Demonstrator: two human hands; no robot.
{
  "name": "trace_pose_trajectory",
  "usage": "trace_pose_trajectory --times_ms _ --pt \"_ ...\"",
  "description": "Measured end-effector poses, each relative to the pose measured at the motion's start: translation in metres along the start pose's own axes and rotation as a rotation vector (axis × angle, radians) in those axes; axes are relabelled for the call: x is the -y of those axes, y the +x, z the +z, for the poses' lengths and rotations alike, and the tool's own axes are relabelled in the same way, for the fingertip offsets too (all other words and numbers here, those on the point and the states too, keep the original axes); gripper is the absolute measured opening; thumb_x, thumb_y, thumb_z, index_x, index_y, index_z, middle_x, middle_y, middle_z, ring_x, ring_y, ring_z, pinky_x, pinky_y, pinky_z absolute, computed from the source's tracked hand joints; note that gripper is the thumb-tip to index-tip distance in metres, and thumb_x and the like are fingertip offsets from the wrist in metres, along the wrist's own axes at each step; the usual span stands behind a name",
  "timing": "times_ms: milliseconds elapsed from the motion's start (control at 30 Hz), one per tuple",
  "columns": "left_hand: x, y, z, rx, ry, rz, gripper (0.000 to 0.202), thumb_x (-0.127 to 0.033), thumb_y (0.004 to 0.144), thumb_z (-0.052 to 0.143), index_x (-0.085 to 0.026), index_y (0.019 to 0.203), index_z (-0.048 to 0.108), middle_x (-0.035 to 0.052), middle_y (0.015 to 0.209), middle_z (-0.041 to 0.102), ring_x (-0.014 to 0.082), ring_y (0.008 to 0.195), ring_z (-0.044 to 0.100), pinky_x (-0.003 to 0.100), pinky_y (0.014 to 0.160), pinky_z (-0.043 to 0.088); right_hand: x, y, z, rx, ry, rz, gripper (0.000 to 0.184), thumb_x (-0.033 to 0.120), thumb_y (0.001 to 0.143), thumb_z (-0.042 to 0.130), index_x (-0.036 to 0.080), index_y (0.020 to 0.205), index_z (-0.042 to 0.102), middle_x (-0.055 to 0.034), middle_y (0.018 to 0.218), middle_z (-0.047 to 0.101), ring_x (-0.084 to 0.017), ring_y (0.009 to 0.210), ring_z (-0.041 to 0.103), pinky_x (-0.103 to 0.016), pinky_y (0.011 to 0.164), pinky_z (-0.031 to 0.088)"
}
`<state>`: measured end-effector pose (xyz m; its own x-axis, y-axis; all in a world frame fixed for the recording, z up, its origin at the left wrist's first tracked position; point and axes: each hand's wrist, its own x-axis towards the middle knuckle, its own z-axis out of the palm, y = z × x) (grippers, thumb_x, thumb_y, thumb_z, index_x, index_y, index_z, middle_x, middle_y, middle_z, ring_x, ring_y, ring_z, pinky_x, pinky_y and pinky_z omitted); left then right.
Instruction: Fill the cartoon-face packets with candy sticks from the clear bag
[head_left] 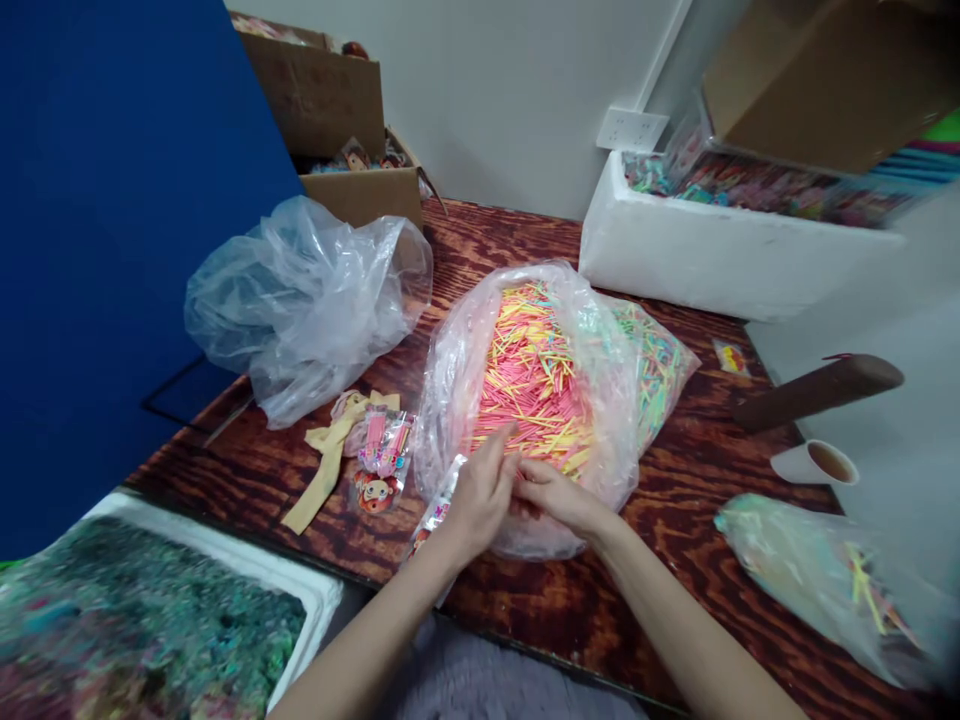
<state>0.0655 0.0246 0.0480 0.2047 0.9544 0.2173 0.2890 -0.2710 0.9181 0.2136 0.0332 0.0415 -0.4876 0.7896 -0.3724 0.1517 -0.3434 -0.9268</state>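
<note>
A clear plastic bag [450,400] lies wide open on the table, full of thin pink and yellow sticks [529,385]. At its near edge, my left hand [484,490] and my right hand [559,495] meet with fingers curled together. Whatever is between the fingers is hidden. A printed clear packet [439,508] shows beside my left hand; I cannot tell whether the hand touches it. To the left lie more small packets with pink sticks [386,440] and a cartoon face [375,492], next to a pale yellow cloth strip [319,480].
A crumpled clear bag [322,290] and cardboard boxes [364,195] stand at the back left. Another bag of green sticks [652,365] adjoins the open bag. To the right are a white foam box [675,245], a brown tube [817,393], a cup [795,463] and a plastic bag [810,570].
</note>
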Motion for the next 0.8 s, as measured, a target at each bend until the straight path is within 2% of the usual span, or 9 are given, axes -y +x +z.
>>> trace_pose_trajectory --times_ms 67,100,200,300,433,533,633,700,800 --pt "0.001 -0.003 0.005 0.107 0.020 0.000 0.040 -0.031 0.098 0.038 -0.022 0.135 0.051 0.0100 0.135 0.058 0.0217 0.126 0.053 0.040 0.107 0.041 -0.011 0.000 0.005 -0.060 0.086 -0.021 0.035 0.051 0.074 0.067 0.019 0.069 0.053 0.0048 0.058 0.050 -0.011 0.052 0.044 -0.024 0.051 0.035" --pt "0.001 -0.004 0.006 0.122 0.015 -0.006 0.041 -0.032 0.098 0.037 -0.022 0.135 0.051 0.0094 0.136 0.057 0.0218 0.127 0.052 0.040 0.108 0.040 -0.015 -0.001 0.006 -0.097 0.106 -0.052 0.035 0.050 0.073 0.068 0.019 0.068 0.053 0.0052 0.058 0.049 -0.011 0.053 0.044 -0.024 0.051 0.035" --pt "0.001 -0.011 -0.001 0.058 -0.007 -0.045 0.044 -0.034 0.098 0.038 -0.024 0.141 0.043 0.0074 0.145 0.049 0.0210 0.133 0.045 0.040 0.112 0.036 -0.023 -0.011 0.007 -0.241 0.084 -0.170 0.026 0.045 0.080 0.065 0.020 0.077 0.056 0.0043 0.064 0.051 -0.013 0.060 0.047 -0.024 0.057 0.039" --pt "-0.001 -0.022 -0.008 0.015 0.044 -0.048 0.046 -0.032 0.099 0.038 -0.023 0.143 0.040 0.0079 0.145 0.048 0.0211 0.134 0.044 0.041 0.112 0.036 -0.035 -0.025 0.012 -0.409 -0.044 -0.274 0.019 0.039 0.088 0.057 0.021 0.085 0.060 0.0003 0.079 0.059 -0.017 0.079 0.054 -0.028 0.074 0.044" --pt "-0.002 -0.043 0.005 0.075 0.167 0.106 0.051 -0.026 0.098 0.038 -0.020 0.148 0.029 0.0109 0.150 0.040 0.0223 0.140 0.035 0.044 0.114 0.032 -0.061 -0.032 0.023 -0.510 -0.148 -0.345 0.021 0.040 0.091 0.052 0.022 0.090 0.062 -0.0033 0.088 0.063 -0.021 0.086 0.057 -0.031 0.081 0.045" --pt "-0.002 -0.052 0.023 0.202 0.275 0.253 0.061 -0.026 0.096 0.042 -0.018 0.151 0.019 0.0130 0.156 0.029 0.0242 0.145 0.024 0.049 0.117 0.025 -0.078 -0.030 0.027 -0.542 -0.152 -0.413 0.027 0.043 0.091 0.051 0.023 0.106 0.062 -0.0065 0.099 0.066 -0.023 0.094 0.059 -0.034 0.085 0.046" --pt "-0.001 -0.053 0.027 0.296 0.347 0.300 0.060 -0.027 0.095 0.044 -0.020 0.151 0.020 0.0124 0.155 0.030 0.0241 0.145 0.024 0.051 0.117 0.023 -0.082 -0.029 0.026 -0.537 -0.172 -0.451 0.034 0.046 0.090 0.051 0.023 0.112 0.061 -0.0082 0.104 0.066 -0.025 0.097 0.059 -0.036 0.087 0.047" --pt "0.001 -0.052 0.017 0.239 0.353 0.270 0.057 -0.026 0.096 0.042 -0.021 0.149 0.024 0.0124 0.154 0.033 0.0239 0.144 0.026 0.050 0.115 0.027 -0.077 -0.030 0.025 -0.513 -0.194 -0.439 0.030 0.045 0.091 0.050 0.022 0.106 0.063 -0.0073 0.098 0.066 -0.024 0.095 0.059 -0.035 0.085 0.047" --pt "0.009 -0.052 -0.008 0.033 0.394 0.137 0.044 -0.026 0.097 0.041 -0.022 0.140 0.040 0.0129 0.141 0.049 0.0246 0.133 0.043 0.046 0.108 0.038 -0.065 -0.033 0.024 -0.502 -0.195 -0.407 0.024 0.039 0.094 0.048 0.022 0.091 0.064 -0.0042 0.086 0.064 -0.021 0.085 0.060 -0.031 0.079 0.046"
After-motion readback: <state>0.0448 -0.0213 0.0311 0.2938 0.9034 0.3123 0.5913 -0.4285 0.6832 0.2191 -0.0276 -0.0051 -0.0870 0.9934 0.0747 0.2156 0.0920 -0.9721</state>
